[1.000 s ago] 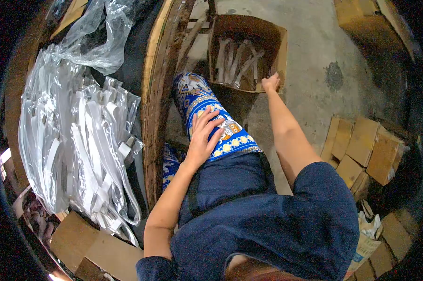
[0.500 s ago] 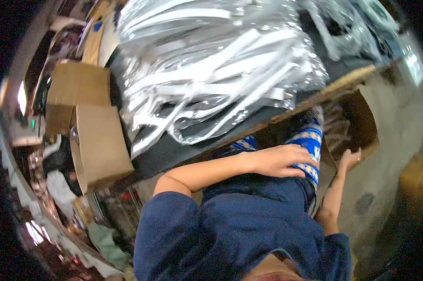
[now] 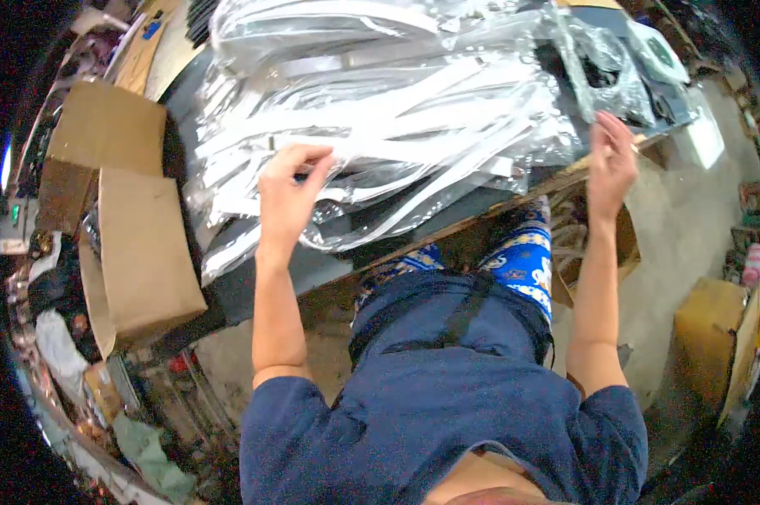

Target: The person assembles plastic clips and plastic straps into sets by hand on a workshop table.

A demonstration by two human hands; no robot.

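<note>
A wide pile of white strips in clear plastic bags [image 3: 397,109] lies across the dark-topped table [image 3: 321,268] in front of me. Over the pile's near left part is my left hand [image 3: 289,189], its fingers curved and the thumb apart from them, with nothing seen between. My right hand [image 3: 613,164] is raised at the table's near right edge. Its fingers are stretched out and hold nothing. Just beyond them sits a crumpled clear plastic bag [image 3: 594,63] with dark contents.
An open cardboard box [image 3: 148,261] stands against the table's left end. Under the right part of the table is another open box [image 3: 628,244]. A further carton [image 3: 708,337] rests on the floor at the right. The table's wooden edge [image 3: 557,181] runs close before my legs.
My left hand has moved from over my lap up and left to above the bagged strips. My right hand has risen from beside the lower box to the table edge. The view has shifted.
</note>
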